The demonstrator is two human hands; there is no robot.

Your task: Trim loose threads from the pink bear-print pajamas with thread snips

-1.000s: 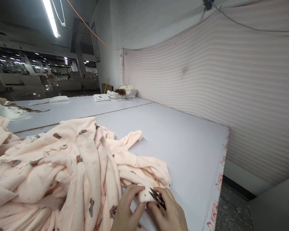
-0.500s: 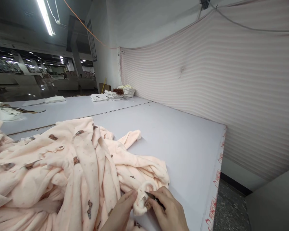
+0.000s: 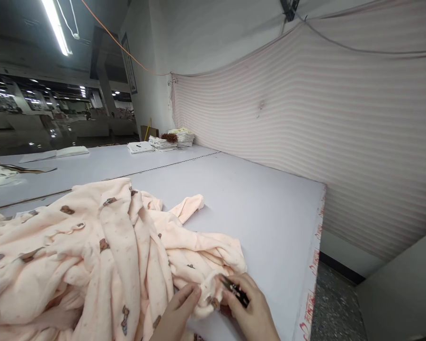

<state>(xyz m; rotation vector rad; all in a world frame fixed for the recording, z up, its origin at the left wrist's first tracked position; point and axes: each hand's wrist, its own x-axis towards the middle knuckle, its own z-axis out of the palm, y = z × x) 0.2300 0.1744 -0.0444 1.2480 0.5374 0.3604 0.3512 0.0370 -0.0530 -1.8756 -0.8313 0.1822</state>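
A large heap of pale peach fleece garment [image 3: 147, 270] with brown printed figures lies at the left and front of the table. At its near right end, my left hand [image 3: 177, 310] pinches a rolled fabric edge, like a cuff [image 3: 203, 311], between thumb and fingers. My right hand [image 3: 253, 310] is closed around small black thread snips [image 3: 237, 291], their pointed end aimed left at the cuff's opening. The snips' tip is against or just over the fabric; I cannot tell which. Fingers hide part of the snips' handle.
Beneath the garment is a pale grey table [image 3: 270, 213] with red-printed tape [image 3: 310, 303] along its right edge. Paper stacks [image 3: 163, 143] stand at the back, and white cloth [image 3: 0, 176] lies far left. A striped sheet [image 3: 287, 109] hangs along the wall.
The snips have turned and shifted slightly to the right, showing more of their length. The cuff is more folded between my hands. The whole view has moved a little.
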